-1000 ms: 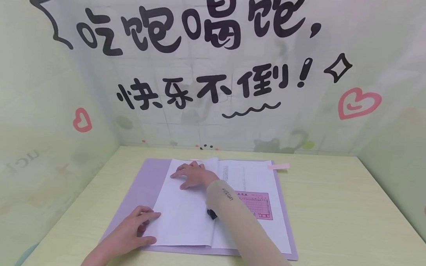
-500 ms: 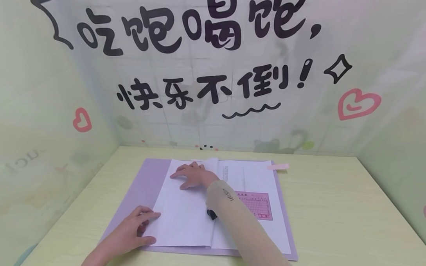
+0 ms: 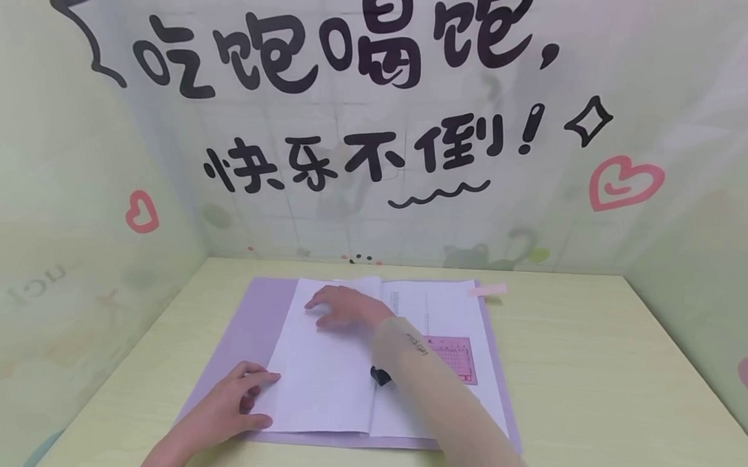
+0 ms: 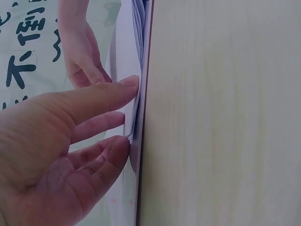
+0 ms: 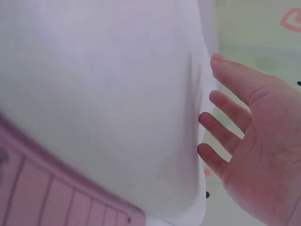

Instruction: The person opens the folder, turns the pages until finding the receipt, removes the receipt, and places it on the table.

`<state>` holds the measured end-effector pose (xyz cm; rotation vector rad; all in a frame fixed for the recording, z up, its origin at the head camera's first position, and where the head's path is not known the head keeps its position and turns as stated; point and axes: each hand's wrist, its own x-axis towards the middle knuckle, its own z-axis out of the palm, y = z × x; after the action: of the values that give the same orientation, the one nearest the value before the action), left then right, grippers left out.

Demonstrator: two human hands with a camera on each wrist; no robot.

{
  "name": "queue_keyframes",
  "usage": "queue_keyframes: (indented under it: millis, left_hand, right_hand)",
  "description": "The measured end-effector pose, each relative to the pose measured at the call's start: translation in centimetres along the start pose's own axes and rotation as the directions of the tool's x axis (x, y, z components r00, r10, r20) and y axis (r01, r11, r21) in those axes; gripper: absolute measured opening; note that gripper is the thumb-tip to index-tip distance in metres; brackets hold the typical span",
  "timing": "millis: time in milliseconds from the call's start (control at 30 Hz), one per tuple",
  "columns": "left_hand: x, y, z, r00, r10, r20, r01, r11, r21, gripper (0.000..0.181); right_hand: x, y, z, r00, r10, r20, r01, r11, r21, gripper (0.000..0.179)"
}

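Observation:
A purple-covered booklet (image 3: 256, 319) lies open on the table, its left page (image 3: 325, 390) plain white. At that page's lower left edge rests my left hand (image 3: 220, 400); in the left wrist view, thumb and fingertips touch the edge of the stacked sheets (image 4: 128, 56), loosely spread. My right hand (image 3: 349, 308) is over the upper part of the left page, its sleeved forearm crossing the right page. The right wrist view shows its fingers (image 5: 221, 129) spread and slightly bent, tips right at the white paper (image 5: 117, 94).
A pink printed grid form (image 3: 459, 360) lies on the right page, partly covered by the forearm. At the top right, a pale pink strip (image 3: 488, 291) sticks out past the page. The light wooden table (image 3: 591, 378) meets a curtain-like backdrop (image 3: 350, 219) with black lettering.
My right hand and forearm have shifted slightly right, the fingers drawing back a little over the left page. My left hand and the booklet stay put.

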<state>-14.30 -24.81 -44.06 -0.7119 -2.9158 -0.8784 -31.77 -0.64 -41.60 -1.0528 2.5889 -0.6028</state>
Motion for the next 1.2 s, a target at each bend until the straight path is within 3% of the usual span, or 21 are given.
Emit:
queue_keyframes:
  millis: [233, 400, 667, 1067, 1200]
  left_hand:
    - [0.0, 0.0, 0.0, 1.000, -0.028, 0.008, 0.028, 1.000, 0.001, 0.060]
    - [0.1, 0.1, -0.2, 0.999, -0.040, 0.014, 0.040, 0.999, -0.022, 0.061]
    - [0.3, -0.1, -0.3, 0.998, -0.061, 0.031, 0.062, 0.998, -0.033, 0.062]
    - [0.3, -0.4, -0.1, 0.999, -0.035, 0.016, 0.036, 0.999, -0.023, 0.061]
    - [0.3, -0.4, -0.1, 1.000, -0.017, 0.011, 0.017, 0.999, -0.030, 0.061]
  right_hand:
    - [-2.1, 0.6, -1.7, 0.997, 0.042, -0.071, -0.031, 0.988, 0.154, 0.042]
    - [-4.6, 1.6, -3.0, 0.988, 0.078, -0.135, -0.037, 0.959, 0.283, 0.043]
    - [-9.0, 2.8, -4.1, 0.969, 0.117, -0.217, -0.033, 0.934, 0.356, 0.038]
    - [-14.7, 4.2, -3.3, 0.951, 0.236, -0.202, -0.117, 0.874, 0.471, 0.039]
    - [-16.8, 4.9, -2.8, 0.931, 0.290, -0.222, -0.143, 0.849, 0.509, 0.039]
